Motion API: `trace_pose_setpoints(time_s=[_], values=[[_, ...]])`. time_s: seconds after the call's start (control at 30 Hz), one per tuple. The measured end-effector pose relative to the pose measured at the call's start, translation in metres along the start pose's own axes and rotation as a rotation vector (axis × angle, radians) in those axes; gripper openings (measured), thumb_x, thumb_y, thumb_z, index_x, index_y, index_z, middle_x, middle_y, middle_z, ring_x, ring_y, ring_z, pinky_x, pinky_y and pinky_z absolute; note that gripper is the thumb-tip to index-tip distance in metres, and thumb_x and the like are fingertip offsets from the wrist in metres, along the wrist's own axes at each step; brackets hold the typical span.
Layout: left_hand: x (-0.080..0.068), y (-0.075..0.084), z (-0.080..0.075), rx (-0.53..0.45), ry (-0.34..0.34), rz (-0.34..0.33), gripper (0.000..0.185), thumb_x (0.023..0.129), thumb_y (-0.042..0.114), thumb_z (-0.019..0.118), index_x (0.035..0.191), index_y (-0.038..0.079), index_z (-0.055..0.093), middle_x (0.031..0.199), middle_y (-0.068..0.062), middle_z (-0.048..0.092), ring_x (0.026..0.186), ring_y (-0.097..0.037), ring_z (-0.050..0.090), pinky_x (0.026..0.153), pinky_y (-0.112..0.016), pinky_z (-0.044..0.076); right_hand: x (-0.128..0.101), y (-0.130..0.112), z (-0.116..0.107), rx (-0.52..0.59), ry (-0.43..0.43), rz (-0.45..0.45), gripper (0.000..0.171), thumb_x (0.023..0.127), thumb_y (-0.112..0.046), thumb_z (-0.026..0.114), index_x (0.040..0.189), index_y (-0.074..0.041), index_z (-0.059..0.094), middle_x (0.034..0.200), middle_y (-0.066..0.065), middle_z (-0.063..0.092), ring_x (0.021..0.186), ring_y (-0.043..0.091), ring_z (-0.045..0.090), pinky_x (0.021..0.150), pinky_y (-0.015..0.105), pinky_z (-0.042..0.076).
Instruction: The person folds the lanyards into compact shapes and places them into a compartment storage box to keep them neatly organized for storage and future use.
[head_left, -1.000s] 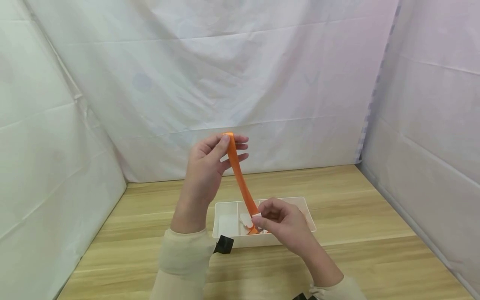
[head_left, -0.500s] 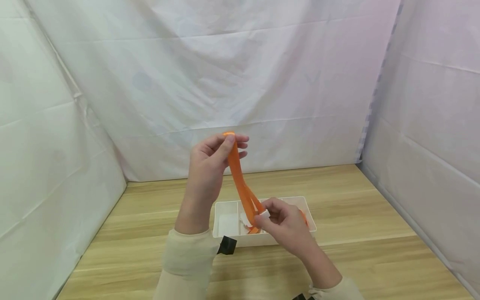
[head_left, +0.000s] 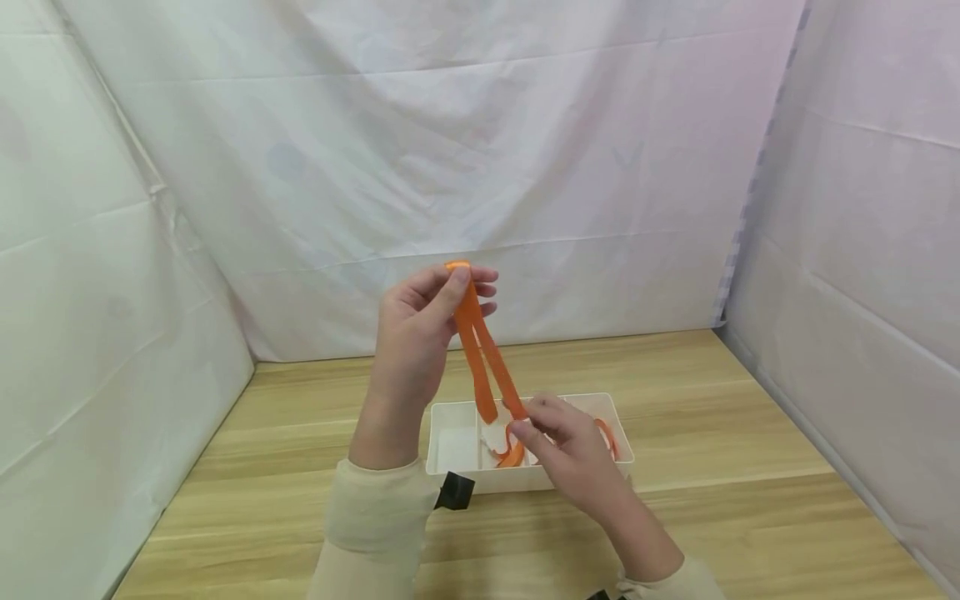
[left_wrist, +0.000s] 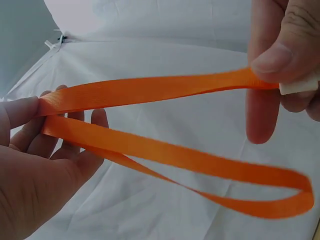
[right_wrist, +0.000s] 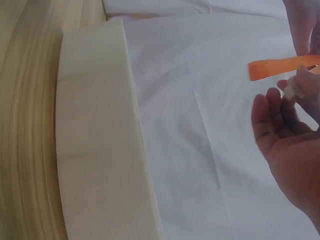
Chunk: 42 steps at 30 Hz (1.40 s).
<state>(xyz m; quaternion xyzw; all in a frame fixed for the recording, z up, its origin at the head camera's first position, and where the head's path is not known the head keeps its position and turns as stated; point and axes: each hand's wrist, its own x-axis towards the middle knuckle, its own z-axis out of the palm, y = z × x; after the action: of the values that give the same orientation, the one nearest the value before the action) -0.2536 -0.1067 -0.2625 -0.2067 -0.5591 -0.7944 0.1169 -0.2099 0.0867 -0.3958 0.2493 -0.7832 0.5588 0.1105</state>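
Note:
An orange ribbon [head_left: 495,367] hangs folded from my left hand [head_left: 416,329], which pinches its top fold between thumb and fingers. My right hand [head_left: 570,450], lower and to the right, pinches the end of one strand. By the right fingertips in the left wrist view, a small white piece [left_wrist: 299,86] sits at that end. The other strand droops in a loose loop [left_wrist: 280,176]. Below the hands stands a white divided tray [head_left: 450,410], with more orange ribbon [head_left: 512,454] in its middle part; my right hand partly hides it.
Another orange strip [head_left: 607,435] lies in the tray's right part. The wooden table [head_left: 300,492] carries the tray. A white cloth [head_left: 480,167] hangs behind, with further cloth walls at left and right.
The two strands have spread apart, and the left one now hangs as a separate loop above the tray. My left hand stays nearly in place; the right still pinches the strand's end.

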Motion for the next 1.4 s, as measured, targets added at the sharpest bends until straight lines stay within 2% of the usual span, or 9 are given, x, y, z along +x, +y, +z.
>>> trace_pose_setpoints(time_s=[0.1, 0.2, 0.33, 0.43, 0.57, 0.8, 1.0, 1.23, 1.4], values=[[0.0, 0.001, 0.001, -0.009, -0.001, -0.008, 0.017, 0.107, 0.009, 0.063, 0.106, 0.0, 0.078, 0.099, -0.001, 0.081, 0.093, -0.021, 0.073, 0.094, -0.046, 0.065, 0.002, 0.0, 0.003, 0.068, 0.025, 0.077, 0.01, 0.096, -0.011, 0.079, 0.106, -0.014, 0.079, 0.094, 0.002, 0.074, 0.085, 0.012, 0.069, 0.078, 0.026, 0.061], [-0.001, 0.001, 0.001, -0.022, -0.006, -0.02, 0.018, 0.107, 0.009, 0.062, 0.102, 0.006, 0.079, 0.099, -0.001, 0.081, 0.094, -0.022, 0.072, 0.095, -0.047, 0.065, 0.005, -0.001, 0.007, 0.087, 0.035, 0.117, 0.01, 0.091, -0.014, 0.084, 0.098, -0.017, 0.078, 0.11, 0.003, 0.076, 0.104, 0.019, 0.073, 0.095, 0.036, 0.06], [-0.001, 0.002, 0.001, -0.057, -0.029, -0.028, 0.025, 0.108, 0.007, 0.059, 0.098, 0.015, 0.08, 0.099, 0.001, 0.081, 0.095, -0.021, 0.072, 0.096, -0.049, 0.064, 0.009, -0.001, 0.012, 0.074, 0.046, 0.125, 0.009, 0.09, -0.018, 0.086, 0.095, -0.021, 0.078, 0.139, 0.0, 0.069, 0.133, 0.027, 0.063, 0.112, 0.057, 0.051], [-0.001, 0.003, 0.001, -0.099, -0.059, -0.03, 0.029, 0.109, 0.006, 0.056, 0.097, 0.018, 0.08, 0.1, 0.001, 0.08, 0.095, -0.021, 0.072, 0.096, -0.05, 0.064, 0.011, 0.0, 0.014, 0.109, 0.048, 0.137, 0.009, 0.091, -0.016, 0.085, 0.098, -0.019, 0.08, 0.134, 0.0, 0.072, 0.131, 0.026, 0.066, 0.115, 0.059, 0.05], [-0.001, 0.004, 0.0, -0.14, -0.091, -0.036, 0.031, 0.11, 0.005, 0.054, 0.099, 0.017, 0.081, 0.101, 0.0, 0.08, 0.096, -0.021, 0.071, 0.097, -0.051, 0.063, 0.012, 0.001, 0.016, 0.148, 0.043, 0.149, 0.012, 0.091, -0.013, 0.084, 0.103, -0.014, 0.081, 0.108, 0.005, 0.08, 0.11, 0.017, 0.074, 0.109, 0.044, 0.056], [0.0, 0.006, 0.0, -0.14, -0.107, -0.062, 0.03, 0.109, 0.005, 0.054, 0.098, 0.015, 0.08, 0.102, -0.001, 0.08, 0.096, -0.02, 0.071, 0.097, -0.049, 0.064, 0.011, -0.004, 0.015, 0.24, 0.007, 0.297, 0.026, 0.089, -0.014, 0.086, 0.112, -0.007, 0.076, 0.088, 0.011, 0.076, 0.079, 0.015, 0.072, 0.075, 0.025, 0.058], [-0.001, 0.007, -0.002, -0.118, -0.134, -0.115, 0.026, 0.11, 0.008, 0.054, 0.101, 0.013, 0.079, 0.108, -0.002, 0.079, 0.1, -0.02, 0.071, 0.101, -0.051, 0.062, 0.013, -0.009, 0.01, 0.171, -0.021, 0.42, 0.02, 0.087, -0.022, 0.089, 0.102, -0.01, 0.082, 0.087, 0.004, 0.077, 0.085, 0.02, 0.071, 0.079, 0.031, 0.056], [-0.004, 0.014, -0.009, 0.087, -0.137, -0.16, 0.022, 0.104, 0.003, 0.061, 0.123, 0.005, 0.072, 0.121, -0.001, 0.068, 0.111, -0.022, 0.064, 0.104, -0.046, 0.059, 0.012, -0.015, 0.004, 0.103, 0.054, 0.472, 0.012, 0.086, -0.025, 0.09, 0.095, -0.017, 0.086, 0.103, 0.0, 0.078, 0.104, 0.019, 0.066, 0.084, 0.033, 0.054], [-0.005, 0.017, -0.009, 0.111, -0.133, -0.188, 0.02, 0.103, 0.004, 0.062, 0.122, 0.002, 0.068, 0.116, -0.001, 0.066, 0.105, -0.022, 0.066, 0.098, -0.042, 0.061, 0.011, -0.013, 0.003, 0.12, 0.057, 0.5, 0.014, 0.087, -0.024, 0.089, 0.098, -0.016, 0.086, 0.096, 0.001, 0.081, 0.094, 0.021, 0.065, 0.079, 0.033, 0.051]])
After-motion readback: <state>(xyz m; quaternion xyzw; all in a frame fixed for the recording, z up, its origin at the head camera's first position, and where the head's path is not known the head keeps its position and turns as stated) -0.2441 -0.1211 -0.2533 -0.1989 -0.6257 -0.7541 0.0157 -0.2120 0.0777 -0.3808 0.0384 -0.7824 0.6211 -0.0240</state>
